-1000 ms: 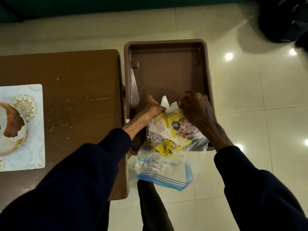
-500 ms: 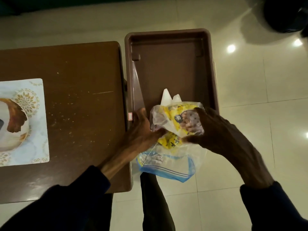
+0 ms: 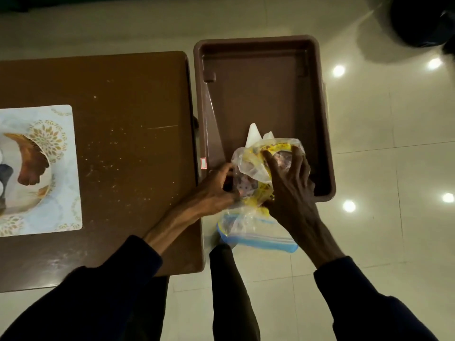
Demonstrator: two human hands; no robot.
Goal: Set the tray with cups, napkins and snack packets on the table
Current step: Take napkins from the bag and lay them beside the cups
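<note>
A brown plastic tray (image 3: 261, 43) sits to the right of the brown table (image 3: 123, 107), held up over the floor. At the tray's near edge lies a clear zip bag (image 3: 256, 230) with a blue seal, stuffed with yellow snack packets (image 3: 253, 161) and white napkins (image 3: 253, 135). My left hand (image 3: 214, 190) grips the bag's left side. My right hand (image 3: 288, 190) presses on the packets from above, fingers spread over them. No cups are in view.
A pale placemat (image 3: 56, 168) with a patterned plate lies at the table's left. The floor (image 3: 394, 143) is glossy pale tile with light reflections. A dark object (image 3: 423, 18) sits at the top right. My leg (image 3: 231, 291) shows below the bag.
My right hand moved from the bag's right side onto the top of the packets. My left hand shifted closer against the bag. The bag bunched up slightly.
</note>
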